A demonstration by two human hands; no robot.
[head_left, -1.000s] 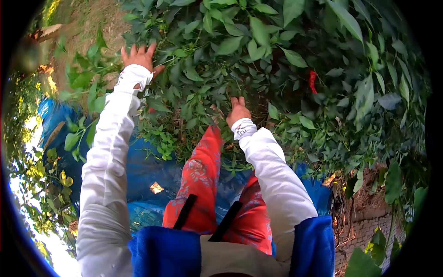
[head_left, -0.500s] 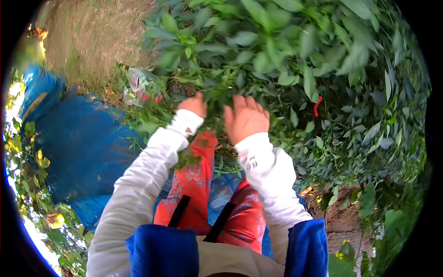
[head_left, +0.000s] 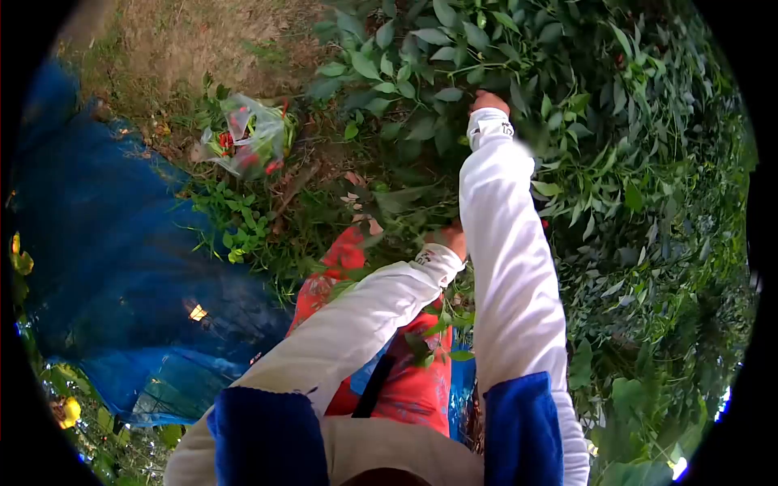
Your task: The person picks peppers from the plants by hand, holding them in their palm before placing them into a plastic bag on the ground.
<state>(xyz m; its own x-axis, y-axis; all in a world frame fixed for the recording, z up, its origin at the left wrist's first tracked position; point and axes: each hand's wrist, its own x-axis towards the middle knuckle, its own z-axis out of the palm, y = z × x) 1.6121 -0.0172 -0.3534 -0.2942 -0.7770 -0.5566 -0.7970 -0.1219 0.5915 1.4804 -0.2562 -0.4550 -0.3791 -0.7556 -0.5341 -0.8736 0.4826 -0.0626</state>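
My right hand (head_left: 490, 102) reaches far forward into the leafy pepper plants (head_left: 389, 69). It looks curled among the leaves, and whatever its fingers hold is hidden. Lower down, my left hand (head_left: 450, 238) is low among the stems, beside my right sleeve. Its fingers are out of sight behind leaves and the right arm. To the left on the ground lies a clear plastic bag (head_left: 258, 130) with red and green peppers showing in it, apart from both hands.
A blue tarp (head_left: 138, 235) covers the ground at left. Dry grass (head_left: 194, 44) lies beyond the bag. Dense foliage (head_left: 648, 211) fills the right side. My red patterned trousers (head_left: 413, 364) are below the arms, with low weeds (head_left: 235, 219) near the tarp's edge.
My right hand has moved forward and right, deeper into the leaves. My left hand has shifted right and down, towards the right arm. The view has turned, showing the bag more plainly.
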